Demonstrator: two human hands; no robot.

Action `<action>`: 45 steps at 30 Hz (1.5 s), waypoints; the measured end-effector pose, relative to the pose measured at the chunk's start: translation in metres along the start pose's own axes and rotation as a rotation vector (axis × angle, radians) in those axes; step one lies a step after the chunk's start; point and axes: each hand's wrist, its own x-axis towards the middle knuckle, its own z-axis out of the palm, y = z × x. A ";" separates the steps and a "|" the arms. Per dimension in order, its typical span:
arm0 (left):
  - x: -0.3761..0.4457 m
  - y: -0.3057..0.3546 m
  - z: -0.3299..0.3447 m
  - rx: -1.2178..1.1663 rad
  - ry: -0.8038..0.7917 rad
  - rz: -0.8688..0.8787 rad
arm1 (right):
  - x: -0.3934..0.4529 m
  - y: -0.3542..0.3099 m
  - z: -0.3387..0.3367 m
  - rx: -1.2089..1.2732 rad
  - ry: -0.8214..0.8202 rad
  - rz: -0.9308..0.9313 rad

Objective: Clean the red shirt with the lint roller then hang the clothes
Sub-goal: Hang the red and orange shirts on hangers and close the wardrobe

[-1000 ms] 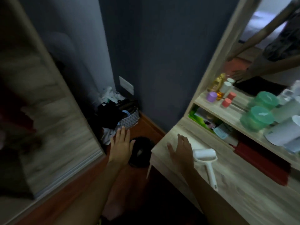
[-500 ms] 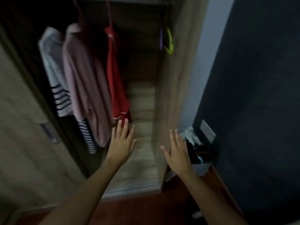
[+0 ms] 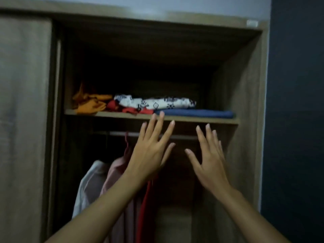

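Note:
Inside the open wardrobe the red shirt (image 3: 144,206) hangs from the rail (image 3: 182,136), mostly hidden behind my left forearm. My left hand (image 3: 150,151) is raised in front of the rail, fingers spread, holding nothing, with its fingertips at shelf height. My right hand (image 3: 208,162) is up beside it to the right, also open and empty. Neither hand touches the shirt. The lint roller is out of view.
A pink garment (image 3: 115,174) and a white one (image 3: 89,183) hang left of the red shirt. The shelf (image 3: 201,121) above the rail holds folded orange, red, patterned white and blue clothes. A sliding door (image 3: 24,120) covers the left side. A dark wall (image 3: 296,120) stands right.
My view swung from the dresser with the lint roller to the wardrobe and then tilted up. Both open hands rose from beside the hanging clothes to rail and shelf height.

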 end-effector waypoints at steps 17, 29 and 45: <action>0.146 -0.089 0.025 -0.077 -0.292 -0.270 | 0.199 0.000 0.016 -0.064 -0.324 0.049; 0.173 -0.108 0.008 -0.275 -0.634 -0.306 | 0.246 0.015 0.005 0.005 -0.520 -0.061; 0.213 -0.060 0.034 -0.553 -0.828 -0.271 | 0.231 0.054 -0.062 -0.605 -0.634 0.077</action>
